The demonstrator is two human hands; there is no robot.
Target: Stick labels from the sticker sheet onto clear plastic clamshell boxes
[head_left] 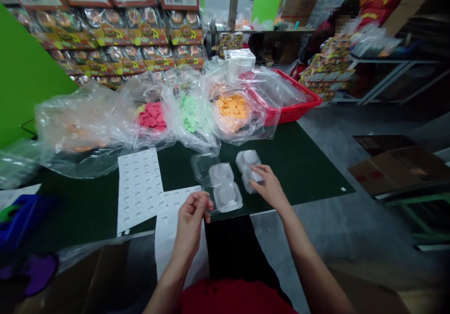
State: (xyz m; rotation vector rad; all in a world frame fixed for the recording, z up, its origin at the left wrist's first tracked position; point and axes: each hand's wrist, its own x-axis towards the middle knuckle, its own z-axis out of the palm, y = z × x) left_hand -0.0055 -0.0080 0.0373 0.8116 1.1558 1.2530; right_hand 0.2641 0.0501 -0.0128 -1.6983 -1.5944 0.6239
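Several clear plastic clamshell boxes lie open on the dark green table [302, 168] in front of me. My right hand [269, 187] rests its fingertips on one clear box [250, 166] at the right of the group. My left hand [191, 218] hovers with thumb and fingers pinched together beside another open clear box [225, 190], over white sticker sheets [140, 187]; whether it pinches a sticker is too small to tell.
Clear bags hold pink pieces [152, 115], green pieces [191, 112] and orange pieces [232, 108] at the table's back. A red basket [298, 103] stands back right. Packed boxes stack on the shelves [140, 28]. A person [346, 21] sits far right. Cardboard boxes [397, 166] lie on the floor.
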